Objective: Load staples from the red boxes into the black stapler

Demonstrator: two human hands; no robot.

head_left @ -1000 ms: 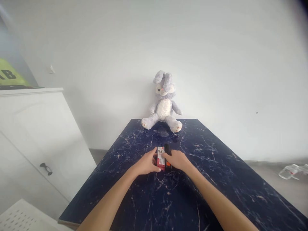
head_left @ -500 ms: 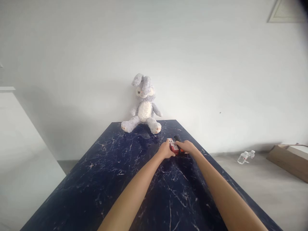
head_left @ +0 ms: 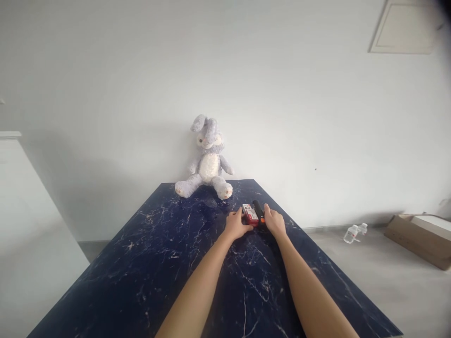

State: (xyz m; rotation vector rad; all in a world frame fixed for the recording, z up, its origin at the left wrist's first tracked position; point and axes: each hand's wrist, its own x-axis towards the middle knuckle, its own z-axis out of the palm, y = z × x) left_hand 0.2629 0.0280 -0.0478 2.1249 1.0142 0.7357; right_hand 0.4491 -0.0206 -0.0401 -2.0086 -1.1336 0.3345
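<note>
A small red and white box point(head_left: 250, 214) lies on the dark blue marble table point(head_left: 169, 263), with a black and orange object point(head_left: 260, 215) right beside it on the right. My left hand point(head_left: 235, 225) rests at the box's left side, fingers curled against it. My right hand point(head_left: 274, 222) sits against the black and orange object from the right, fingers bent along it. Both things lie flat on the tabletop between my hands.
A grey plush rabbit point(head_left: 207, 161) sits at the table's far edge against the white wall. A white cabinet point(head_left: 21, 225) stands to the left. On the floor to the right lie a plastic bottle point(head_left: 353, 232) and a cardboard box point(head_left: 417, 238).
The view has swung to the right, and the box and black object now lie nearer the table's right side. My hands have shifted from over the two things to their outer sides.
</note>
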